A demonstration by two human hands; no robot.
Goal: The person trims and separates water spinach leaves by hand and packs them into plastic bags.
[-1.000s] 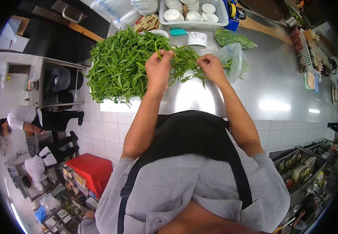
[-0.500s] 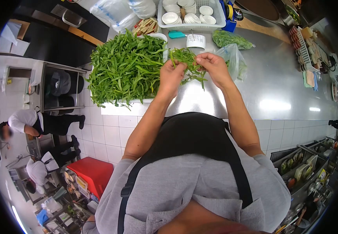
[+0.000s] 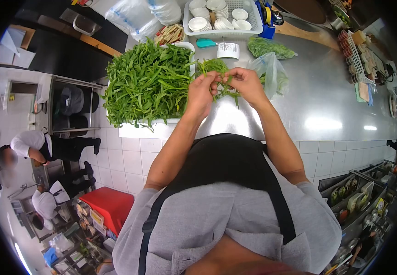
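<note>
Here we see the left hand [image 3: 201, 95] and right hand [image 3: 248, 85] nearly touching, fingers pinched on slender green sprigs [image 3: 228, 81] between them. The leafy heap [image 3: 146, 85] lies leftward, nearer the left hand; we cannot make out the sprigs' long axis.

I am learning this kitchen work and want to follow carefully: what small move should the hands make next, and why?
Probably the right hand should draw gently away from the left hand to part the leafy green stem, because both hands seem to pinch it close together. The greens heaped in the white tray could wait.
</note>
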